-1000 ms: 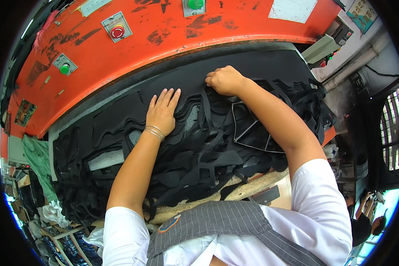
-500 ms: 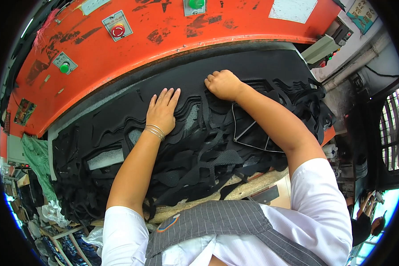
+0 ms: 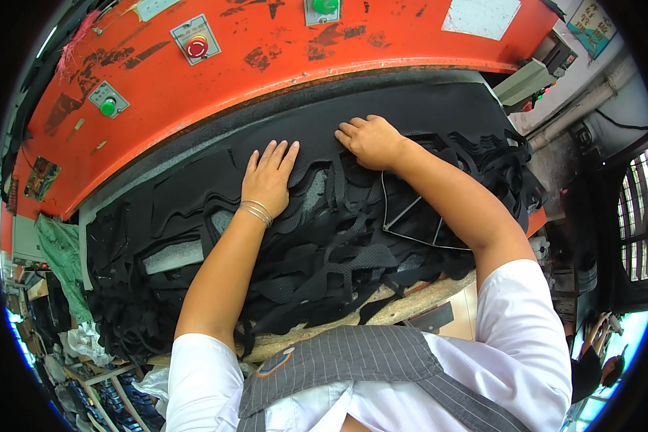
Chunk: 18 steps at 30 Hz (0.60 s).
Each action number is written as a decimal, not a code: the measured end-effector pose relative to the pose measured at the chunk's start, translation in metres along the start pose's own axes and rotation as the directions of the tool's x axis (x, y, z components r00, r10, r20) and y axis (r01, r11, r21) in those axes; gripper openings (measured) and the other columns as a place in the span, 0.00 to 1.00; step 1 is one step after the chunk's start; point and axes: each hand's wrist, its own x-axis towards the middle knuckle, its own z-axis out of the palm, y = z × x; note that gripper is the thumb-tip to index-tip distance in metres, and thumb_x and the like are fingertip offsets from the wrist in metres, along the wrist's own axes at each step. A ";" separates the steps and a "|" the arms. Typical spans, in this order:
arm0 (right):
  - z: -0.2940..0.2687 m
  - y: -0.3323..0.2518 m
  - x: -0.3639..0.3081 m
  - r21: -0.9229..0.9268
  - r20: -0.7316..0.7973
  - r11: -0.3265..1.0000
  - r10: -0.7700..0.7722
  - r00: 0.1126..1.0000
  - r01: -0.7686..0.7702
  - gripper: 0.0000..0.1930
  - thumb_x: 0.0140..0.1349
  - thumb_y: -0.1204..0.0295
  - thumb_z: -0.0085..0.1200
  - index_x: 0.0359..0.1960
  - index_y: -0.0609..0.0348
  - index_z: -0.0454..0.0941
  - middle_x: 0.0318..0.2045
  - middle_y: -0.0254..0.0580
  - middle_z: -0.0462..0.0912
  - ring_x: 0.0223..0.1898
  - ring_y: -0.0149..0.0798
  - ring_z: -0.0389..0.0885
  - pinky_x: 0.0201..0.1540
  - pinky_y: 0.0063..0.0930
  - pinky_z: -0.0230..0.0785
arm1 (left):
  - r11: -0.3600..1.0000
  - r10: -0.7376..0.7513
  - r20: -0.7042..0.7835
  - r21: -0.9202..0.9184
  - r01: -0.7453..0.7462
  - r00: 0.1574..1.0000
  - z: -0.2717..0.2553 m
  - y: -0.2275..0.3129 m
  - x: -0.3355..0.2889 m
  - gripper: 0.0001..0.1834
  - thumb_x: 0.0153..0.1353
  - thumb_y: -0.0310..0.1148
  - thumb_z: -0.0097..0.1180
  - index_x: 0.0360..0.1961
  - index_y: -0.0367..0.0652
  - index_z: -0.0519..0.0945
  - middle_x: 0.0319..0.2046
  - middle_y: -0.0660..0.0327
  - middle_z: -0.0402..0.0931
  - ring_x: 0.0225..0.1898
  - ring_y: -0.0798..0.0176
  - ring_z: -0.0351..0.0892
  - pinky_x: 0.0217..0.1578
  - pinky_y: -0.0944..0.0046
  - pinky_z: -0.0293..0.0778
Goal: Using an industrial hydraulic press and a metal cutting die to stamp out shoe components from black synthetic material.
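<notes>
A black, layered sheet of soft material [image 3: 432,106] covers the bench in front of me, its near side cut into wavy edges. My left hand [image 3: 268,176] lies flat on it with fingers stretched out, a few thin bangles on the wrist. Farther right, my right hand [image 3: 371,140] rests at the sheet's cut edge. Its fingers are curled and closed on the black material, though the fingertips are partly hidden. Under my right forearm lies a thin metal frame with crossing struts, a cutting die [image 3: 402,214], partly covered by the arm. Tangled black offcuts [image 3: 302,284] spread nearer to me.
An orange machine beam [image 3: 266,43] spans the far side, with a red button [image 3: 196,47] and green buttons [image 3: 108,108]. Green sheeting [image 3: 61,252] hangs at the left. A grey control box [image 3: 529,81] stands at the far right. Another person [image 3: 594,360] is at the lower right.
My right hand has shifted slightly at the sheet's edge, its fingers a little less bunched. My left hand stays flat on the sheet. The whole view has moved a little.
</notes>
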 end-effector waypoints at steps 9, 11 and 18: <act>-0.002 -0.006 0.004 -0.025 0.133 0.997 0.076 0.988 -0.073 0.19 0.58 0.69 0.49 0.51 0.61 0.76 0.47 0.39 0.80 0.43 0.38 0.80 0.37 0.30 0.77 | 1.000 -0.009 0.068 -0.008 0.009 0.998 0.012 0.002 0.002 0.36 0.58 0.20 0.45 0.70 0.50 0.56 0.68 0.48 0.55 0.70 0.49 0.53 0.68 0.49 0.52; -0.006 -0.005 0.001 0.003 0.218 0.998 0.064 0.974 -0.067 0.19 0.58 0.69 0.49 0.51 0.61 0.76 0.46 0.39 0.80 0.44 0.38 0.80 0.36 0.30 0.77 | 1.000 -0.004 0.094 0.015 0.003 0.996 0.008 0.005 -0.005 0.35 0.60 0.22 0.44 0.70 0.50 0.56 0.69 0.49 0.54 0.71 0.50 0.52 0.68 0.49 0.52; -0.015 0.013 -0.006 0.236 0.125 0.971 0.014 0.992 -0.044 0.20 0.58 0.58 0.56 0.50 0.52 0.79 0.46 0.36 0.80 0.48 0.41 0.78 0.46 0.34 0.75 | 0.997 0.051 0.090 -0.057 -0.046 0.995 -0.023 0.004 -0.013 0.35 0.57 0.35 0.56 0.68 0.54 0.62 0.67 0.53 0.60 0.69 0.52 0.56 0.67 0.45 0.51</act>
